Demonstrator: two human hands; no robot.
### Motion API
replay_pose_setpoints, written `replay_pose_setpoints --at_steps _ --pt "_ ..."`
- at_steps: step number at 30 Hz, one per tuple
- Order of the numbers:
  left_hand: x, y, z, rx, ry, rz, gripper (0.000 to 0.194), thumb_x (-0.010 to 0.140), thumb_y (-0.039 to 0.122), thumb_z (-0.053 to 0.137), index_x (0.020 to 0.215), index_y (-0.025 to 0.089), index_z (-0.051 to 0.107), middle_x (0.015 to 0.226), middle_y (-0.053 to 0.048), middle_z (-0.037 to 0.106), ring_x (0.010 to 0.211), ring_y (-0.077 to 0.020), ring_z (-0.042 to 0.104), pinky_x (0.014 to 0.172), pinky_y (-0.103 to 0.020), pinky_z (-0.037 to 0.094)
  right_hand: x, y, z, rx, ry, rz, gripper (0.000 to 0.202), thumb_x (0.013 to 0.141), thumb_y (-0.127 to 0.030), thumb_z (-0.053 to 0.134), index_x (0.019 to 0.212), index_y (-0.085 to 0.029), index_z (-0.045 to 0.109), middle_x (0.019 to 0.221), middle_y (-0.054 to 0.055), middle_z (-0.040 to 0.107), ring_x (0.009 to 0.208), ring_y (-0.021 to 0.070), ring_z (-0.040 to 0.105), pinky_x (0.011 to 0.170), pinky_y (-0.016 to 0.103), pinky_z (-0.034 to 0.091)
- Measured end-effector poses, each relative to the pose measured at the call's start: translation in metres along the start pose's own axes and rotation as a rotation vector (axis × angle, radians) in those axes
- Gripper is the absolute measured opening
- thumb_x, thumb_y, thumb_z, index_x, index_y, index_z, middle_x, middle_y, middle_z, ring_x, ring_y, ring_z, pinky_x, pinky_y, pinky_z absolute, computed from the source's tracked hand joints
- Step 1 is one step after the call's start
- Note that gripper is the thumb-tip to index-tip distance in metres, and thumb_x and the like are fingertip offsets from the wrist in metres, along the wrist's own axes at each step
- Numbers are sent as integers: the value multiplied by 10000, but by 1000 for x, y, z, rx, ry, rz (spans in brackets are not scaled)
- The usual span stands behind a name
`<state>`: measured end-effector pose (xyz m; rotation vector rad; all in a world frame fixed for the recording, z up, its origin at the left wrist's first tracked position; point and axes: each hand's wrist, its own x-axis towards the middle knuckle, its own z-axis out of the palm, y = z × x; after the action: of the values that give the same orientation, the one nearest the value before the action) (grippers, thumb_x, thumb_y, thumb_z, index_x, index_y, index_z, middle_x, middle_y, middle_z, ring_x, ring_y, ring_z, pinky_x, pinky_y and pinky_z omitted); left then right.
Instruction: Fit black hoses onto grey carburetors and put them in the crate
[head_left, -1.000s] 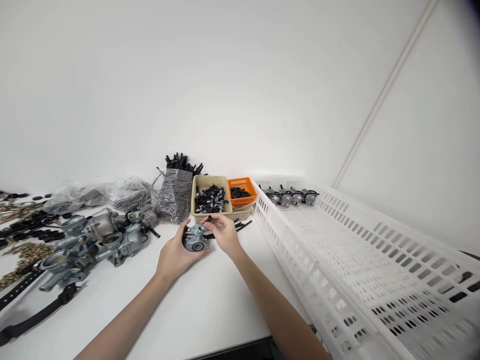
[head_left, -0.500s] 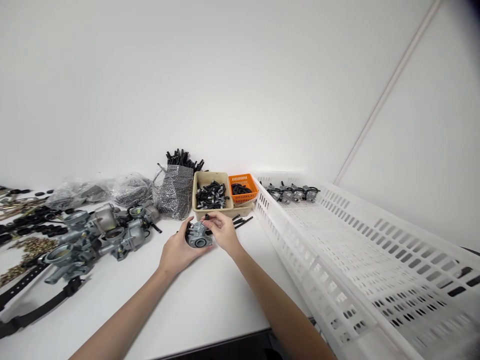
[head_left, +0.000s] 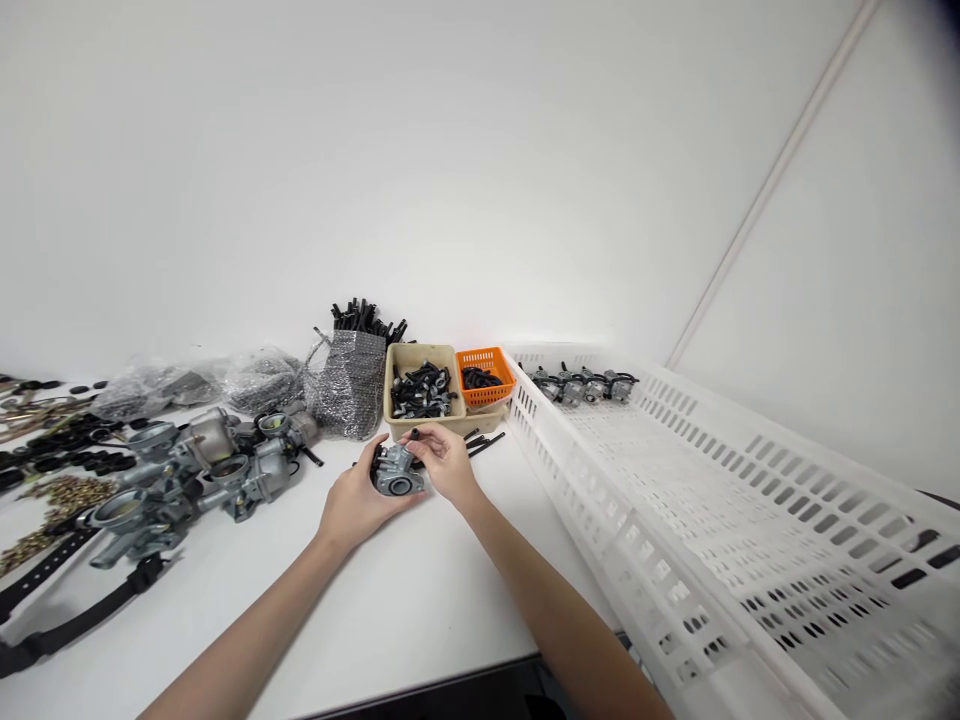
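Observation:
A small grey metal carburetor [head_left: 397, 472] is held over the white table [head_left: 420, 600], its round opening facing me. My left hand [head_left: 358, 505] wraps round its left side and underside. At its upper right, the fingertips of my right hand [head_left: 444, 465] are pinched on a short black tube [head_left: 414, 436] standing at the top of the carburetor. Whether the tube is joined to the carburetor is too small to tell. Beyond the hands sits a beige bin [head_left: 424, 425] of black hoses with metal clips.
Larger carburetors [head_left: 251, 480] stand at the left, near brass parts [head_left: 71, 500] and a black strap [head_left: 90, 612]. Behind are bubble-wrapped black tubes [head_left: 349, 385] and an orange basket [head_left: 480, 358]. Loose black tubes [head_left: 487, 443] lie right of my hands. A white crate [head_left: 637, 560] holds several carburetors [head_left: 592, 385].

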<state>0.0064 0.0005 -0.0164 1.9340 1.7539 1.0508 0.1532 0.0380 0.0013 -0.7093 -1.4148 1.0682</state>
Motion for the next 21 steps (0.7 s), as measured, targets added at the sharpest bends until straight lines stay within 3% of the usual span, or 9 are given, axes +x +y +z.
replay_pose_setpoints --at_steps 13,21 --pt "-1 0 0 -69 -8 15 954 550 645 710 1354 270 359 1060 -61 690 935 -272 667 811 -356 504 -2 -3 0 14 -20 -18 141 736 -281 663 839 -186 641 850 53 735 852 209 697 771 318 543" --pt "-1 -1 1 -58 3 36 922 548 614 719 1332 260 388 1035 -63 700 923 -273 673 810 -366 511 1 -7 -2 27 -42 -12 127 765 -286 633 856 -198 631 863 46 729 850 201 690 614 251 537"
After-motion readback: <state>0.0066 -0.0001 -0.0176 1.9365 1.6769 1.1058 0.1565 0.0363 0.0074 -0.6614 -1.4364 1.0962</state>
